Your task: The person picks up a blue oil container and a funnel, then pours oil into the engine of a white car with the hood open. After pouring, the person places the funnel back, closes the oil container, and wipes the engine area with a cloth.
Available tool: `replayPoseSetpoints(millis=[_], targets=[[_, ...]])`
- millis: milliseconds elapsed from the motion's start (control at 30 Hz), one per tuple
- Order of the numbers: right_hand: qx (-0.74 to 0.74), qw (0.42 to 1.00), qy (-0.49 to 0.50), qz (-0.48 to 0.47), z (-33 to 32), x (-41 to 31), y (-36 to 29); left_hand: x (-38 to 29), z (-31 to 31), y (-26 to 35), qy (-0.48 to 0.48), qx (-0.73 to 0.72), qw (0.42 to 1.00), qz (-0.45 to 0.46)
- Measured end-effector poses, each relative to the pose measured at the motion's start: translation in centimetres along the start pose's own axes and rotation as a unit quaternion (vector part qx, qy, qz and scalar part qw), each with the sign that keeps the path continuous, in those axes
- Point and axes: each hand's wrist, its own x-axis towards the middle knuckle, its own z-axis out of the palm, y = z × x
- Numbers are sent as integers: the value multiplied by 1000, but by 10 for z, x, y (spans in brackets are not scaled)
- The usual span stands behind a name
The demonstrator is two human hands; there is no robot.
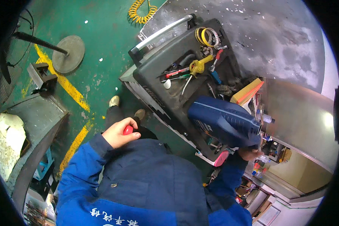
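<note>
My left hand (121, 132) is curled around a small red cap (128, 130) in front of my jacket. At the right, my right hand (250, 154) is beside the lower end of a dark blue plastic jug (223, 120), partly hidden and blurred; its grip cannot be made out. The jug lies tilted over the black top tray of a tool cart (158, 70), its open mouth facing right. A yellow air blow gun (197, 67), a ratchet with a red and blue handle (215, 66), a red marker pen (177, 73) and yellow rings (206, 36) rest on the cart.
A cardboard box (246, 91) stands at the cart's right edge. A metal workbench (42, 113) is at the left, near a round stand base (68, 54). A coiled yellow air hose (141, 14) lies on the green floor beyond the cart. Shelves with bottles are at the lower right.
</note>
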Motion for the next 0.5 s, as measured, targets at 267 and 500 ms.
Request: replayPoseSetpoints(millis=[267,500], targets=[[253,848,-406,-229,-16,-17,-188,43,66,74,-205,31,954,215],[70,690,-710,-120,48,-65,-221,67,104,115,-360,33,910,202]])
